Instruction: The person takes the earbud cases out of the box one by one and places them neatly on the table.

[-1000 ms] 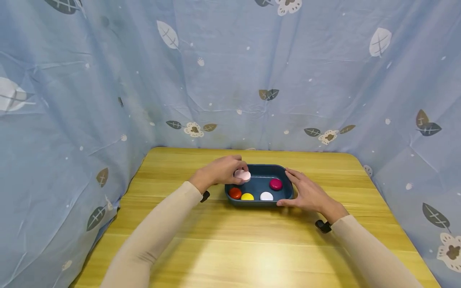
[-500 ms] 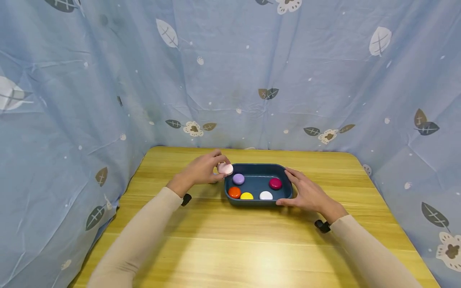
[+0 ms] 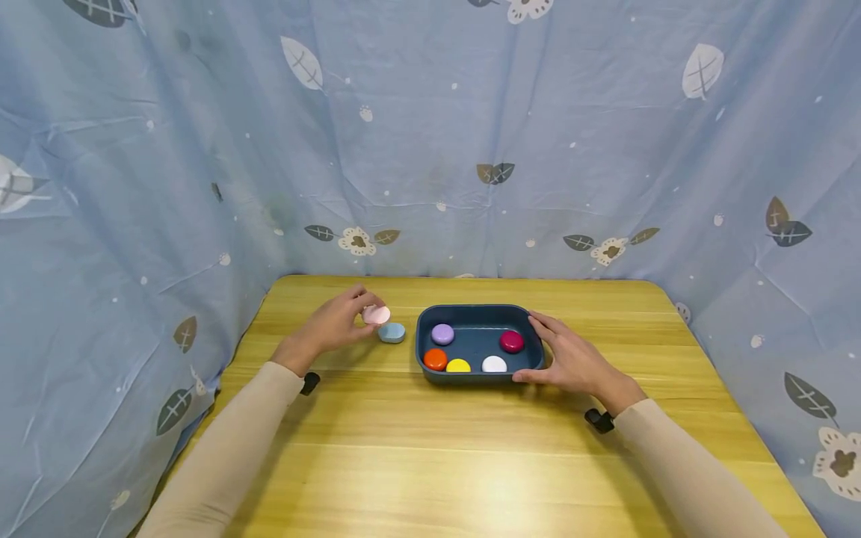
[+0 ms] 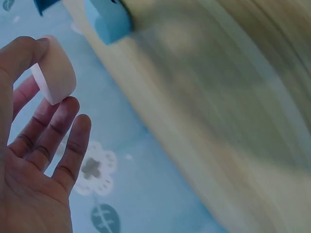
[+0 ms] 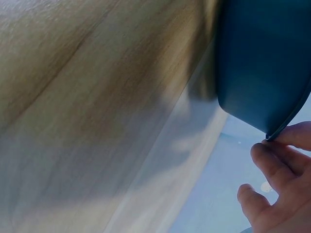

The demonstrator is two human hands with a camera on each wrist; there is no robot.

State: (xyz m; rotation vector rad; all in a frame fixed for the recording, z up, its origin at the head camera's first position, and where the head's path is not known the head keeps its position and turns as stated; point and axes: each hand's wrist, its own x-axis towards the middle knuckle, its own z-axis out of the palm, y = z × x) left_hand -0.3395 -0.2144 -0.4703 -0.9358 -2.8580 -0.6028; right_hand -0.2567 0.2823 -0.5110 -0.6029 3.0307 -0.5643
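Observation:
My left hand (image 3: 329, 325) pinches a pale pink round, thick disc (image 3: 377, 315) between thumb and fingers, up over the table left of the tray. In the left wrist view the disc (image 4: 59, 73) is tipped on edge, with the other fingers loosely spread below. A light blue rounded piece (image 3: 392, 333) lies on the table just beneath it. My right hand (image 3: 581, 362) grips the right end of a dark blue tray (image 3: 477, 342); in the right wrist view thumb and fingers pinch its rim (image 5: 274, 133). Inside lie smooth round pieces: purple (image 3: 442, 334), orange (image 3: 435, 359), yellow (image 3: 459, 366), white (image 3: 494, 365) and crimson (image 3: 511, 341).
The tray stands on a wood-grain table (image 3: 417, 448), towards its far side. A blue curtain (image 3: 430, 134) with leaves and flowers hangs behind the table and along both sides.
My left hand has carried the pink disc out of the tray and leftward, uncovering the purple piece and then the light blue one. The right hand stays on the tray.

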